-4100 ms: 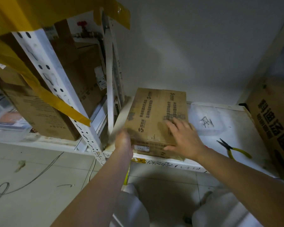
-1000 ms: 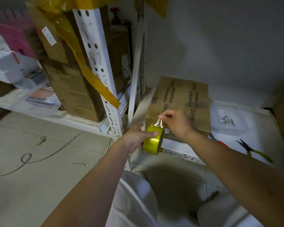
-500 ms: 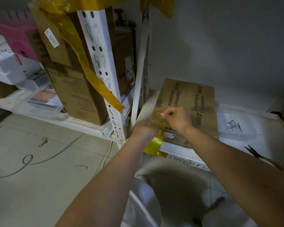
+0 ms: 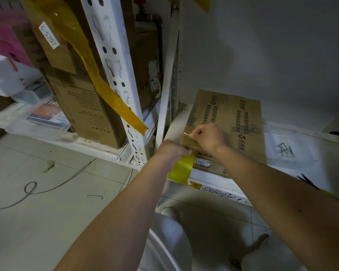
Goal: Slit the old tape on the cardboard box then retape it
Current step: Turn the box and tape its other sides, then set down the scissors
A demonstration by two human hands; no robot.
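Observation:
A flat brown cardboard box with dark print lies on the white shelf. My left hand grips a yellow roll of tape just below the box's near left corner. My right hand pinches the free end of the clear tape strip and holds it over the box's near left top. The strip stretches from the roll up to my fingers. A white label shows on the box's front side.
A white perforated rack post with yellow tape strips stands left of the box. Larger cardboard boxes fill the left shelf. A clear bag of screws and yellow-handled pliers lie right of the box. Cables trail on the tiled floor.
Both hands let go of the box and took up the tape roll. In the last second the right hand drew the strip's end up onto the box top.

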